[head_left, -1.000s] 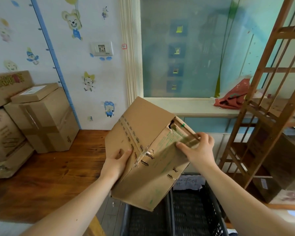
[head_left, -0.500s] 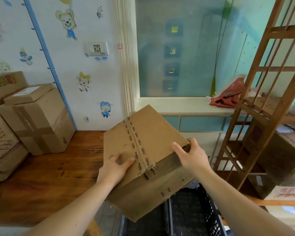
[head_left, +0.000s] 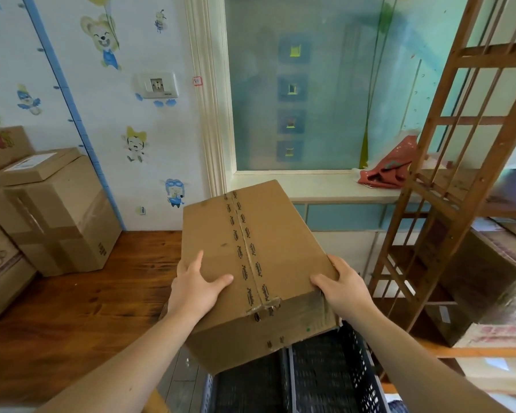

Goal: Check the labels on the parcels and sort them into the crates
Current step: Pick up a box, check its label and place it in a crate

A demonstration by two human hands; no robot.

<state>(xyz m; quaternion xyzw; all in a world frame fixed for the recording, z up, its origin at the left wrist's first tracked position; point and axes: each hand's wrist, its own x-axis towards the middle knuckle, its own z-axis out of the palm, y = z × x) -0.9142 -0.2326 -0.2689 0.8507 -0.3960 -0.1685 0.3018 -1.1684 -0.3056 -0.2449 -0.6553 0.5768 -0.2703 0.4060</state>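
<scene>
I hold a brown cardboard parcel [head_left: 259, 263] in front of me, its taped top seam facing up and running away from me. My left hand [head_left: 195, 289] grips the near left top edge, thumb spread across the top. My right hand [head_left: 341, 286] grips the near right corner, thumb on the top edge. The parcel hangs above two black mesh crates [head_left: 325, 380] that stand side by side below it. No label shows on the faces turned towards me.
Stacked cardboard boxes [head_left: 51, 213] stand on the wooden surface [head_left: 81, 308] at the left against the wall. A wooden lattice shelf [head_left: 447, 180] rises at the right, with more boxes [head_left: 495, 281] behind it. A red cloth [head_left: 385, 169] lies on the window sill.
The parcel has been turned from tilted with its labelled end face towards me to nearly level, taped top up. My right hand shifted from that end face to the right corner.
</scene>
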